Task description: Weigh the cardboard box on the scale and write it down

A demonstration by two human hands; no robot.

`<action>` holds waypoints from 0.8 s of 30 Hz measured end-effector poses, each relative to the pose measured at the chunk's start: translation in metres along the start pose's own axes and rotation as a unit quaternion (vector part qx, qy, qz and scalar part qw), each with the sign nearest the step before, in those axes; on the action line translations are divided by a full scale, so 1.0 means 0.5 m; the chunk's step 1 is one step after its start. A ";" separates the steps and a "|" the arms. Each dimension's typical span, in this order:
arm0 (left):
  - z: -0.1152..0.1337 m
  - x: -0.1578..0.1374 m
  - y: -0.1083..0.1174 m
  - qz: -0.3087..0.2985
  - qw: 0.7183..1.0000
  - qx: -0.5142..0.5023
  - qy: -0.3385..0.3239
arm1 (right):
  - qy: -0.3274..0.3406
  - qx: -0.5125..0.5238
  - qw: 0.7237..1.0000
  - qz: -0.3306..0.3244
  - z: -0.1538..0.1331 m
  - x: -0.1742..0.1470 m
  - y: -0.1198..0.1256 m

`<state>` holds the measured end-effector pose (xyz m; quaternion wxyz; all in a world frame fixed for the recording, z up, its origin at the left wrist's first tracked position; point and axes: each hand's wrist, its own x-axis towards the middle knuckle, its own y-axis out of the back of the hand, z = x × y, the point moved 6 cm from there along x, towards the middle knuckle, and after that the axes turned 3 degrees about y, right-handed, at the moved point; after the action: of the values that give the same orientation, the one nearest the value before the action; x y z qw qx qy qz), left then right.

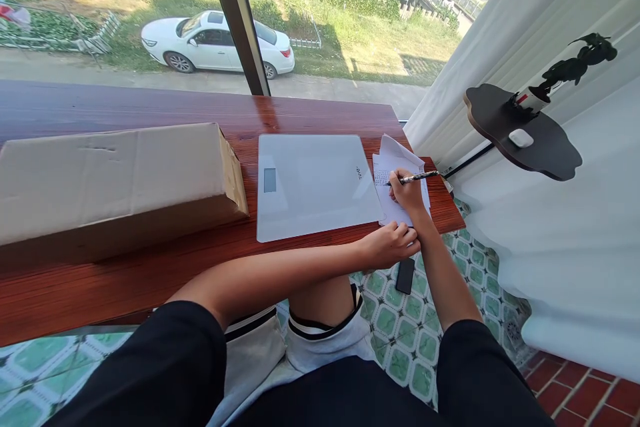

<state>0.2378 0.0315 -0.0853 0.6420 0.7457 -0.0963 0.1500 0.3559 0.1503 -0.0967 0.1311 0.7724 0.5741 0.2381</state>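
Note:
My right hand (406,193) is closed around a dark patterned pen (419,177), its tip on the white paper (387,203) at the table's right end. Small lines of handwriting show on the upper left of the sheet, and an upper leaf is lifted. My left hand (391,245) lies at the front edge of the table, just below the paper and close to my right wrist. Its fingers are curled, and what is under them is hidden. Left of the paper, touching or nearly touching it, lies a flat white glass scale (313,187) with a small grey display.
A long cardboard box (115,180) covers the left of the reddish wooden table (175,243). A dark phone (405,275) lies below the table edge. To the right stand a small dark side table (550,150) holding a plant pot and white case, and a white curtain (565,247).

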 end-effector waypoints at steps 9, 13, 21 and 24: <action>-0.001 0.000 -0.002 -0.004 1.000 -0.013 0.004 | 0.005 0.009 1.000 0.019 0.002 -0.001 0.008; -0.001 0.000 -0.003 -0.005 1.000 -0.013 0.003 | 0.007 0.008 1.000 0.010 0.004 -0.001 0.004; 0.000 0.001 -0.007 0.003 1.000 -0.011 0.000 | 0.021 -0.021 1.000 -0.001 0.000 0.001 0.003; 0.000 0.001 -0.007 -0.001 1.000 -0.015 -0.001 | 0.024 -0.021 0.999 0.004 -0.002 0.002 0.005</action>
<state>0.2392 0.0322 -0.0883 0.6532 0.7360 -0.0986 0.1477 0.3574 0.1504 -0.0945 0.1326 0.7657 0.5690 0.2690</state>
